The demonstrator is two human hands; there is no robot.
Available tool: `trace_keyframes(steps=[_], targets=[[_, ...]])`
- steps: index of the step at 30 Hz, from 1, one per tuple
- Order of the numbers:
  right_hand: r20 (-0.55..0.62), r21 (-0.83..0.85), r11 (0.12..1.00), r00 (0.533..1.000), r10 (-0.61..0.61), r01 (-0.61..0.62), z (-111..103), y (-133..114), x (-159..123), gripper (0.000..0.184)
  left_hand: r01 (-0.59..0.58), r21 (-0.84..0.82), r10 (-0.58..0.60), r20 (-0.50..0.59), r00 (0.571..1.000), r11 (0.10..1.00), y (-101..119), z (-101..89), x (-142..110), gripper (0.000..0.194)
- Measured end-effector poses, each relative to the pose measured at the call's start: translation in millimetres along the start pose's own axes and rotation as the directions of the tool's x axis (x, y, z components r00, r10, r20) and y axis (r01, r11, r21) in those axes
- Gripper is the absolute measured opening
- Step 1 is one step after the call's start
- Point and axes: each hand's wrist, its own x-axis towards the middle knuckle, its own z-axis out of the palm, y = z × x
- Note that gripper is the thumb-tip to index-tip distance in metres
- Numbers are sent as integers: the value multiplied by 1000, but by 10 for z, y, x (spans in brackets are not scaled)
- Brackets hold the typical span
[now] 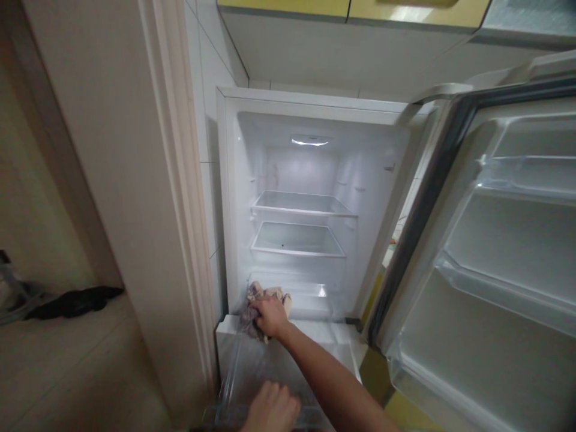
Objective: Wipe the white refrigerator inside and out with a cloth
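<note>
My right hand reaches into the bottom of an open white fridge and is closed on a crumpled beige cloth, pressing it against a clear drawer pulled out at the fridge's foot. My left hand rests on the drawer's near front edge at the bottom of the view, fingers curled over the rim. Two glass shelves above are bare, and the interior lamp is lit.
The fridge door stands swung open on the right, with bare door racks. A cream wall panel flanks the fridge on the left. Dark cloth lies on the floor at far left. Yellow cabinets hang overhead.
</note>
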Motion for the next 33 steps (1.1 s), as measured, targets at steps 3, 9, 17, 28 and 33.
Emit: trace_keyframes(steps=[3, 9, 17, 28, 33], targets=[[69, 98, 990, 991, -112, 105, 149, -94, -153, 48, 10, -3, -10, -34, 999, 1000, -84, 22, -41, 33], [300, 259, 938, 904, -304, 229, 142, 133, -596, 47, 26, -1, -25, -135, 991, 1000, -184, -161, -119, 37], [470, 57, 998, 882, -31, 4, -248, 544, -995, 47, 28, 5, -28, -132, 991, 1000, -93, -348, -100, 37], [63, -298, 888, 921, 385, -351, -722, 784, -897, 42, 2, 32, -1, -32, 1000, 1000, -124, -105, -26, 37], [-56, -147, 914, 925, 375, -379, -600, 680, -403, 51, -25, -9, 26, 29, 999, 1000, -104, 14, 171, 39]])
